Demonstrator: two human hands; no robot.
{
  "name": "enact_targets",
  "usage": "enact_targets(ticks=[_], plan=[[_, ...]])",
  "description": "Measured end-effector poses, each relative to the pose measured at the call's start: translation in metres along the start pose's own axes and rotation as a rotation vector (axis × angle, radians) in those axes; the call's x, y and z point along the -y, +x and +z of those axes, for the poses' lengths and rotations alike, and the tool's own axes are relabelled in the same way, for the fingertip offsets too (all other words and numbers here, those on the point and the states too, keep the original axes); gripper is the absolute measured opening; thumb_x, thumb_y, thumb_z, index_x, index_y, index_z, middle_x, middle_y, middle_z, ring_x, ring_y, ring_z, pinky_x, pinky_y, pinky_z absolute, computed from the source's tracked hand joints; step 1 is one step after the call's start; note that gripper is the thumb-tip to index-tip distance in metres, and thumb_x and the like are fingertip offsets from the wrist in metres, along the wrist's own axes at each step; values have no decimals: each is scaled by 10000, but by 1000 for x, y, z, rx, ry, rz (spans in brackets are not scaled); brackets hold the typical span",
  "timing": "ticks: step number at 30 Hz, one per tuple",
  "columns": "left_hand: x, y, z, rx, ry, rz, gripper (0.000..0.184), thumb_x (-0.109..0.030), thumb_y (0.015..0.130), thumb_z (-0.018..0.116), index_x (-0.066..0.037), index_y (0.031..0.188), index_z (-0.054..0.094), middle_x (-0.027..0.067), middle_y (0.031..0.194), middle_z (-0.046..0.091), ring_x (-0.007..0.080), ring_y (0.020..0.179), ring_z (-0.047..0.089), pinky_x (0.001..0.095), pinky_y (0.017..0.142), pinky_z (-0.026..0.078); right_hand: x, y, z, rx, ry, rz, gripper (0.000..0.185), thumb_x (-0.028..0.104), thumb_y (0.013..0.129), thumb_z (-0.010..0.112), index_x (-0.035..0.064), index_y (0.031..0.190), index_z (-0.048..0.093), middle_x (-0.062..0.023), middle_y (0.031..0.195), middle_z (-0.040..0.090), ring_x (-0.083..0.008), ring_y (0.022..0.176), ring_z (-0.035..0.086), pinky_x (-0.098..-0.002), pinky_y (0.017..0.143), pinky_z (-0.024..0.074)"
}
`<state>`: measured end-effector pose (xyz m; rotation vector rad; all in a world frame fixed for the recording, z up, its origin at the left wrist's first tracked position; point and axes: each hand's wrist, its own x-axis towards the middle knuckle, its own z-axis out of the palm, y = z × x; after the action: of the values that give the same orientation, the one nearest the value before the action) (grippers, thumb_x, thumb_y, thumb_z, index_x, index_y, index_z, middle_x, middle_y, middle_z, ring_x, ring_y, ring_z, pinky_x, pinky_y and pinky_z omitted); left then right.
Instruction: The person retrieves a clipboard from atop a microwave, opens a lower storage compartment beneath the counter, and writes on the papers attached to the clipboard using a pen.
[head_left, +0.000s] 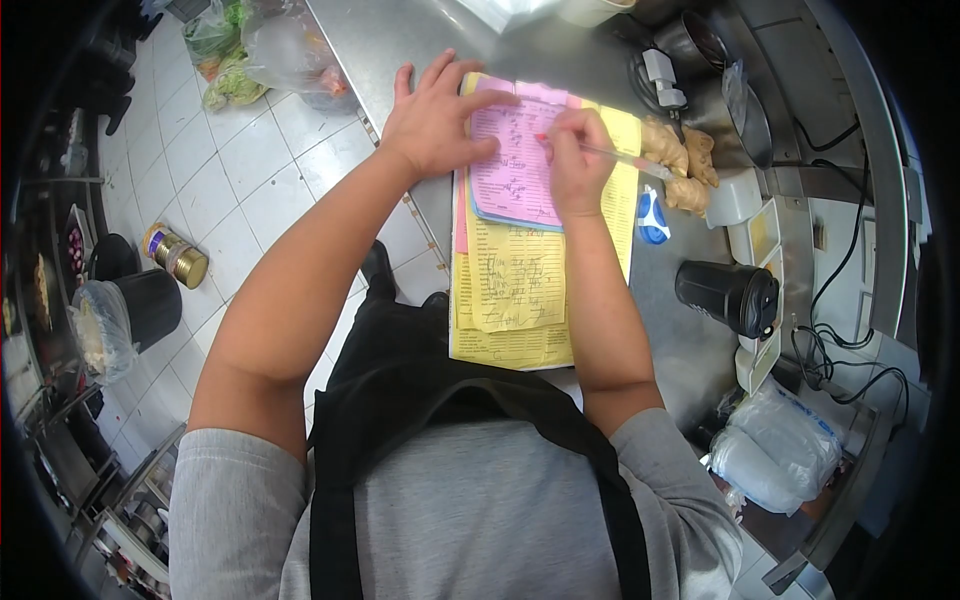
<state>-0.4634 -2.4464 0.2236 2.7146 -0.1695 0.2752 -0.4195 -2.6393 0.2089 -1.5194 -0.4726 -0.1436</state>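
Note:
In the head view, a pink paper form (510,195) with printed lines and handwriting lies on top of several yellow forms (605,250) on the metal counter. My right hand (582,165) grips a pen (632,160), its reddish tip at the pink form. Spread over the left edge of the papers, my left hand (435,120) rests flat with its fingers apart. A smaller yellow handwritten slip (520,280) lies below the pink form. Just right of my right hand are pieces of ginger root (685,165) and a blue and white object (653,215).
On the metal counter (660,300) stand a black lidded cup (728,298), a white power adapter (660,75) with cable, and metal pots (735,120). Plastic-wrapped packs (775,450) are at the lower right. Bagged vegetables (235,75) and a can (180,260) are off to the left.

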Motion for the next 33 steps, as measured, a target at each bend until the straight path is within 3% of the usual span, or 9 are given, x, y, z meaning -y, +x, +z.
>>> enact_targets(ticks=[12,24,33], plan=[[1,0,2,3,1,4,585,-458,680,680,-428,1259,596,31,1461,410,286,1455,222,635,1139,89,3,1,2,4,-154,-3,118,-28,808,560,31,721,508,-40,701,596,-91,615,529,-239,582,435],[1,-1,0,2,-5,19,632,-466,652,692,-431,1274,580,33,1462,405,285,1454,226,640,1133,90,10,-5,0,5,58,67,111,-38,837,533,30,759,493,-20,729,564,-68,635,506,-220,594,425],[0,-1,-2,25,0,7,635,-467,658,691,-430,1282,577,31,1477,392,284,1461,211,638,1137,78,6,-4,1,30,-62,31,106,-32,827,552,29,755,506,-25,724,582,-76,639,519,-229,620,455]])
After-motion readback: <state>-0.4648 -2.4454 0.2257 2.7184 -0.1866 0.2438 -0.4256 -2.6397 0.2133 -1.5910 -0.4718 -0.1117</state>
